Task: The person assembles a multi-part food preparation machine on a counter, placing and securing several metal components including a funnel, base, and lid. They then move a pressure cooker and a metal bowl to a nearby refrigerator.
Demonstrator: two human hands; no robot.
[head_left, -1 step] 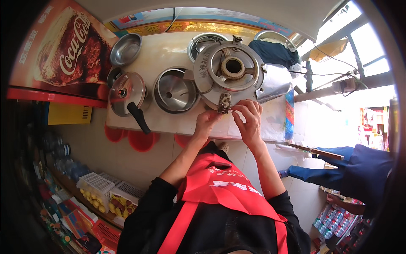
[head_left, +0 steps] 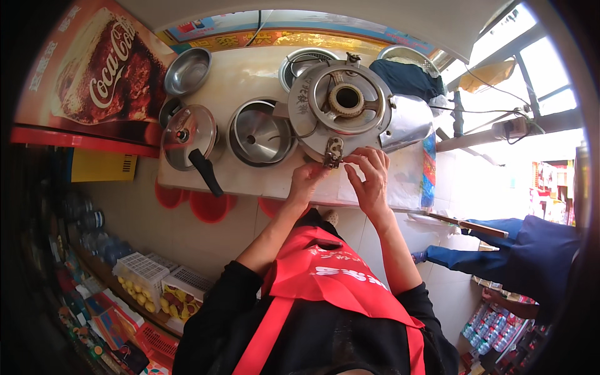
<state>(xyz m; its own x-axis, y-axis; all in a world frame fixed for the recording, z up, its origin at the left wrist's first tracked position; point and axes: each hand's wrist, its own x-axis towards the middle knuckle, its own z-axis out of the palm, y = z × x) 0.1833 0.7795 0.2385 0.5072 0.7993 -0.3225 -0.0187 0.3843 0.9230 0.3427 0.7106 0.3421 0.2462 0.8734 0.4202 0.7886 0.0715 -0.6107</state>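
Observation:
A round steel machine (head_left: 304, 128) stands on the table, with a wheel-like top and a dark hole at its middle. On its near rim sits a metal latch (head_left: 334, 150) with dark fittings at its lower end. My left hand (head_left: 304, 185) is closed at the latch's lower left, its fingertips against the fittings. From the right, my right hand (head_left: 371, 178) brings its index finger and thumb to the same fittings, the other fingers bent. Whatever small part lies between those fingertips is too small to make out.
Left of the machine are a deep steel pot (head_left: 250, 128), a lidded pressure cooker (head_left: 187, 140) with a black handle, and a steel bowl (head_left: 187, 72). Dark cloth (head_left: 406, 78) lies behind. Red basins (head_left: 209, 207) sit below the table (head_left: 250, 181). Another person (head_left: 531, 256) is at the right.

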